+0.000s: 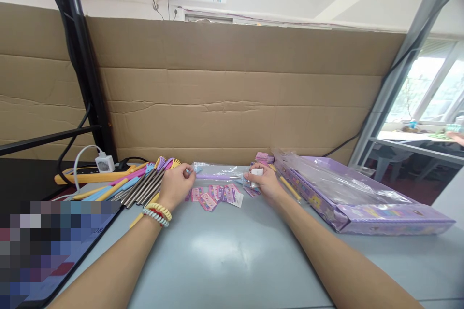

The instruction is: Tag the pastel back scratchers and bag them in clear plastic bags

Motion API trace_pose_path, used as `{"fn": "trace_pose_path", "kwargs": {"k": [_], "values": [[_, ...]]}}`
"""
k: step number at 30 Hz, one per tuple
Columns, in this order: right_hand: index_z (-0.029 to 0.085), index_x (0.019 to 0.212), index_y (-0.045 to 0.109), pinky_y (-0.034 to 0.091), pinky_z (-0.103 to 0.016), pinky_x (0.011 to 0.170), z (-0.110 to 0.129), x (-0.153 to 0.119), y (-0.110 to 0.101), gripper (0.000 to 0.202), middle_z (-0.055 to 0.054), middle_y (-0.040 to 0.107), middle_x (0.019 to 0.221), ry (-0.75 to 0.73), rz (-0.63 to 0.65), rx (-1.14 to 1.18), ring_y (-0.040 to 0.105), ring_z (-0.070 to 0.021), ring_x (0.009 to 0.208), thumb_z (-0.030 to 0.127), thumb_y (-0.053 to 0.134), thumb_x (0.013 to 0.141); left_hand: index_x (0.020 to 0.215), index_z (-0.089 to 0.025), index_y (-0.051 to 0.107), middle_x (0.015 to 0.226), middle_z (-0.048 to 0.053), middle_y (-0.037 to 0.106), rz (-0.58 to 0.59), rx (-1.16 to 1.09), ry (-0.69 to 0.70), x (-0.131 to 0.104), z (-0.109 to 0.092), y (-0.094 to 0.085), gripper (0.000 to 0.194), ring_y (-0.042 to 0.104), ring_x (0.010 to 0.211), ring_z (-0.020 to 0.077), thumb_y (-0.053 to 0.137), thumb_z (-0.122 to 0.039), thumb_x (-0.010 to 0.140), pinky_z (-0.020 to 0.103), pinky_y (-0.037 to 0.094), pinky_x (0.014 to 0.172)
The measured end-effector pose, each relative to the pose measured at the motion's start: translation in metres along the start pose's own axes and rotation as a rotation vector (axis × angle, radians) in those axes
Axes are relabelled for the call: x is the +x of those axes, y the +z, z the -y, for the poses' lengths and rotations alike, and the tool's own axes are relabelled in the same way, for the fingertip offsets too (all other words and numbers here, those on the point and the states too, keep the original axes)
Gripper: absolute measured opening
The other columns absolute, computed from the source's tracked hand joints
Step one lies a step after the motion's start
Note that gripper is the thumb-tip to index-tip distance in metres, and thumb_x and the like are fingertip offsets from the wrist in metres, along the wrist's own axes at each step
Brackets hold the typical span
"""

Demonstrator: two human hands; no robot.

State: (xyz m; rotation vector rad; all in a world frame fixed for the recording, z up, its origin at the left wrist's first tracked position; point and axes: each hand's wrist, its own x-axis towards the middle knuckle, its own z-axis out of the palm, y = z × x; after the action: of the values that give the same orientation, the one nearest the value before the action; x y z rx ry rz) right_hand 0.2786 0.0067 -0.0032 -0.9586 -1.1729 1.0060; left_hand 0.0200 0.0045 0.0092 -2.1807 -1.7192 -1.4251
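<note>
Stretched between my hands is a clear plastic bag (219, 170) with a long, thin purple stick (217, 177) inside. My left hand (177, 184), with coiled bands at the wrist, pinches the bag's left end. At the other end, my right hand (266, 184) is closed on the bag; a small white label (257, 174) shows at its fingers. Just below the bag, several pink printed cards (213, 195) lie scattered on the grey table (224, 251). Beside my left hand rests a bundle of metal rods (145, 186) with coloured handles and hand-shaped heads, resembling back scratchers.
A purple printed box (391, 217) with clear plastic film (337, 181) stands at right. A yellow stick (290, 188) lies beside it. At left are a yellow power strip (87, 176), a white charger (105, 162) and a blurred screen (61, 256). Cardboard (232, 91) walls the back.
</note>
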Motion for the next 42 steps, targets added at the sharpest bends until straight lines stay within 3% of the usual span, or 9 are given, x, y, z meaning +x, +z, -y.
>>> {"fn": "trace_pose_path", "kwargs": {"k": [9, 15, 33, 39, 42], "values": [[0.019, 0.070, 0.048, 0.036, -0.023, 0.042, -0.001, 0.001, -0.001, 0.042, 0.004, 0.057, 0.052, 0.005, 0.017, -0.017, 0.052, -0.0123, 0.045, 0.027, 0.078, 0.042, 0.074, -0.019, 0.061, 0.059, -0.001, 0.061, 0.042, 0.048, 0.038, -0.001, 0.000, -0.001, 0.016, 0.055, 0.056, 0.0145, 0.048, -0.028, 0.069, 0.025, 0.037, 0.057], [0.020, 0.071, 0.048, 0.035, -0.023, 0.042, -0.003, 0.002, -0.003, 0.043, 0.005, 0.055, 0.052, 0.001, 0.015, -0.061, 0.050, -0.0119, 0.044, 0.028, 0.078, 0.042, 0.067, -0.018, 0.059, 0.054, -0.001, 0.059, 0.097, -0.041, 0.028, -0.003, -0.006, -0.002, 0.024, 0.054, 0.053, 0.0133, 0.047, -0.038, 0.072, 0.024, 0.037, 0.056], [0.019, 0.071, 0.049, 0.035, -0.023, 0.041, -0.003, 0.004, -0.004, 0.043, 0.004, 0.053, 0.052, -0.054, 0.025, -0.084, 0.050, -0.0116, 0.044, 0.032, 0.079, 0.042, 0.071, -0.017, 0.058, 0.056, -0.001, 0.057, 0.198, -0.145, 0.033, -0.005, -0.010, -0.004, 0.034, 0.049, 0.053, 0.0128, 0.042, -0.047, 0.078, 0.025, 0.034, 0.053], [0.019, 0.070, 0.048, 0.035, -0.022, 0.041, 0.003, 0.001, -0.005, 0.043, 0.006, 0.053, 0.051, -0.065, 0.038, 0.012, 0.048, -0.0099, 0.042, 0.031, 0.079, 0.042, 0.068, -0.017, 0.058, 0.070, 0.001, 0.058, 0.065, -0.288, 0.072, -0.001, -0.007, -0.005, 0.033, 0.052, 0.071, 0.0141, 0.038, -0.039, 0.082, 0.024, 0.038, 0.065], [0.019, 0.069, 0.048, 0.034, -0.022, 0.040, 0.003, 0.001, -0.005, 0.044, 0.006, 0.053, 0.051, -0.065, 0.046, 0.042, 0.047, -0.0094, 0.041, 0.030, 0.080, 0.041, 0.073, -0.017, 0.060, 0.078, 0.003, 0.059, 0.080, -0.395, 0.055, 0.001, -0.005, -0.003, 0.027, 0.052, 0.076, 0.0145, 0.046, -0.039, 0.078, 0.024, 0.040, 0.068]]}}
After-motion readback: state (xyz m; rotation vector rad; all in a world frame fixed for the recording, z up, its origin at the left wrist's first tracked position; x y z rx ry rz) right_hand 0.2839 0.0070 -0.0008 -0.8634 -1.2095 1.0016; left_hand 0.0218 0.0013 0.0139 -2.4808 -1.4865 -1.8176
